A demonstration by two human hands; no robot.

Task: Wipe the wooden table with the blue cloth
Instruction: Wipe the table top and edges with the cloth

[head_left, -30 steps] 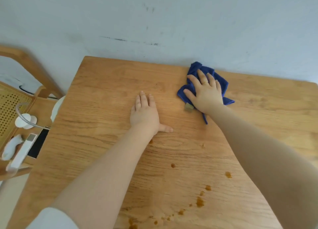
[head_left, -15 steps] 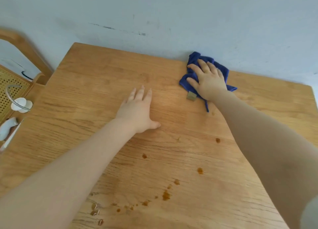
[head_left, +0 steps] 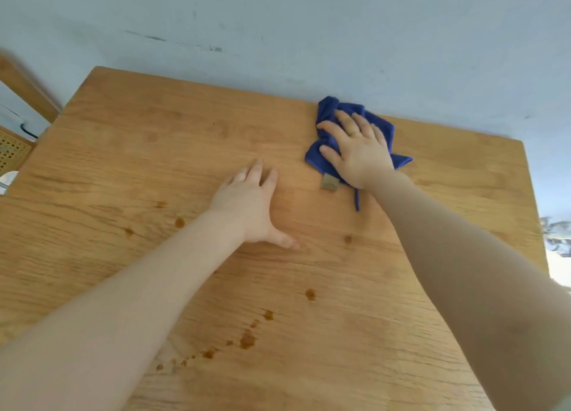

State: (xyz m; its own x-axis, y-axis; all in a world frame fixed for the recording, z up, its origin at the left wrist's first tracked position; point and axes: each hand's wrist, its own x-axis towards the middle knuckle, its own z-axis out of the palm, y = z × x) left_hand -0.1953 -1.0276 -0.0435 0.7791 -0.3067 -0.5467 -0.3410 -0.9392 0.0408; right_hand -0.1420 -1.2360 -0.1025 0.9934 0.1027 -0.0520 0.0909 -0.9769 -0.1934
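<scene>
Head view: right hand (head_left: pixel 358 151) spread flat, pressing blue cloth (head_left: pixel 321 160) onto wooden table (head_left: pixel 154 138); left hand (head_left: pixel 247 206) flat, fingers straight, on bare wood.

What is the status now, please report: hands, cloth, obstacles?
Right hand flat on blue cloth, far edge of wooden table. Left hand flat on bare wood. Brown stains near, unwiped. Nothing blocking.

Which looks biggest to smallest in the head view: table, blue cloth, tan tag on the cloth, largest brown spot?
1. Wooden table
2. Blue cloth, partly hidden under the right hand
3. Tan tag
4. Largest brown spot, close to the tag; nearer the camera, so unsure.
</scene>
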